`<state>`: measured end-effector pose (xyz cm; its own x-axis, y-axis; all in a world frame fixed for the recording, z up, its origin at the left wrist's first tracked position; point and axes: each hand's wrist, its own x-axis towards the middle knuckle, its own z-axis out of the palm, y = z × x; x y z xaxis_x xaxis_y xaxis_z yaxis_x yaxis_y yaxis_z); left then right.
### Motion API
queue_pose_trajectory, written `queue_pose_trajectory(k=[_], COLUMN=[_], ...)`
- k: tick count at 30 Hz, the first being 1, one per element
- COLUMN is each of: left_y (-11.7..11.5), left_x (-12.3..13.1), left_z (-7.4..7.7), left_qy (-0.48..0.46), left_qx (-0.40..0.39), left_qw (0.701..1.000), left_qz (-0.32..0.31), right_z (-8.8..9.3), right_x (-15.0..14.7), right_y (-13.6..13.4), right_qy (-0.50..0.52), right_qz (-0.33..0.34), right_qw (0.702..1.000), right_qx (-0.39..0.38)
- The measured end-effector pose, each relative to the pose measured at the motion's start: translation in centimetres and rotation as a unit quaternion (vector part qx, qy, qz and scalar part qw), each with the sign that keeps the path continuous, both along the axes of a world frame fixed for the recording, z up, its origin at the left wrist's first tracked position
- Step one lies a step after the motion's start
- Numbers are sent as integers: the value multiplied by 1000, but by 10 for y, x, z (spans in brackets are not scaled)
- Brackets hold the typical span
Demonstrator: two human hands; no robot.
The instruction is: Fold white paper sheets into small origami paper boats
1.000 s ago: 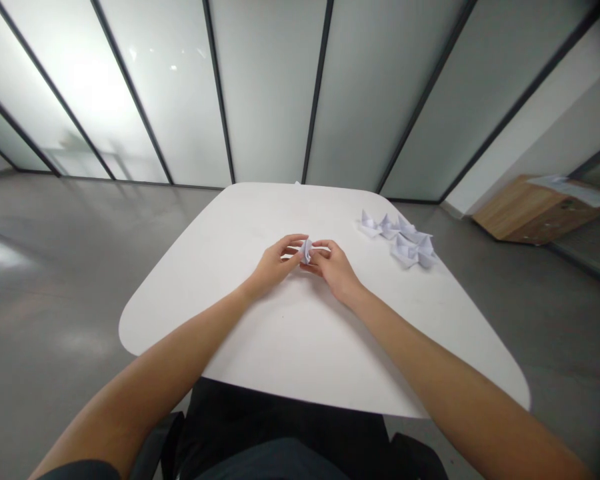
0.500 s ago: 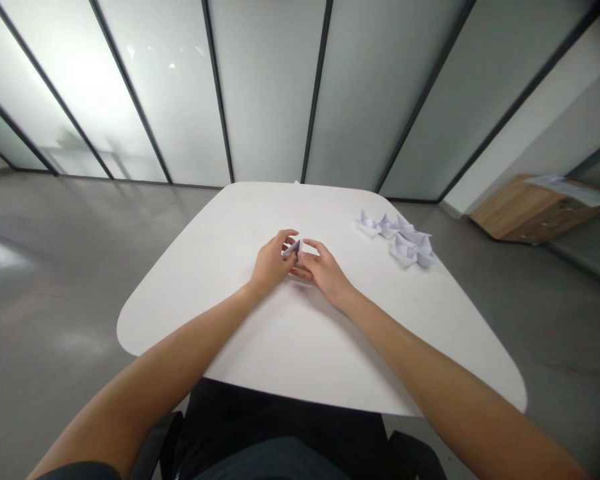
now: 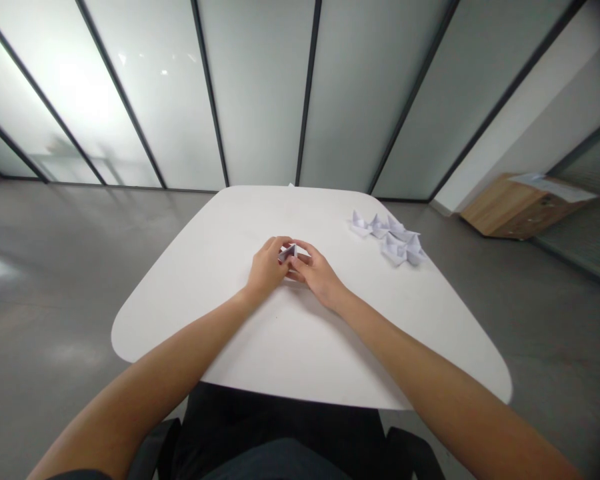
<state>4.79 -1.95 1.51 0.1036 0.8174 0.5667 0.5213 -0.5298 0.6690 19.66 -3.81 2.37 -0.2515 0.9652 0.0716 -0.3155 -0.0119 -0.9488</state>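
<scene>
A small folded piece of white paper (image 3: 289,253) sits between my hands near the middle of the table. My left hand (image 3: 267,268) grips its left side, and my right hand (image 3: 316,271) pinches it from the right. Fingers hide part of the paper, so its full shape cannot be seen. Several white folded paper boats (image 3: 387,235) lie in a loose cluster to the right and farther out, beyond the reach of my fingertips.
The white rounded table (image 3: 190,313) stands on a grey floor, with my dark-clothed lap and a chair at its near edge. Frosted glass panels run behind it. A wooden cabinet (image 3: 517,208) with papers on top stands at the far right.
My hands have come closer together around the folded paper, and my fingers have closed in on it. The whole view has shifted slightly as my head moved.
</scene>
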Motion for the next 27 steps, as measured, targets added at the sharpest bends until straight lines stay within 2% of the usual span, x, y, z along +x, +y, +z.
queue_pose_trajectory(k=[5,9,12,15,17,21,24,27], left_y=[-1,0,1,3,6,10,10,9], left_x=[0,0,1,0,-1,-6,-10,-13], left_z=[2,3,3,2,0,-2,-1,1], left_qy=[18,4,-27,-86,-147,-303,-363,-373], left_qx=[7,3,-13,-61,-128,-254,-279,-278], left_qw=[1000,1000,999,990,973,900,869,859], left_qz=[-2,-8,-39,-89,-124,-181,-189,-216], right_z=[-5,-15,-20,-21,-17,-3,4,4], right_x=[-1,3,9,12,13,18,24,27], right_y=[4,12,19,23,23,17,13,13], right_qy=[-41,-99,-139,-112,-72,-18,-10,-21], right_qz=[-15,-84,-127,-124,-116,-72,-15,-18], right_qw=[999,989,978,983,990,997,1000,1000], right_qx=[30,70,90,69,46,10,-3,6])
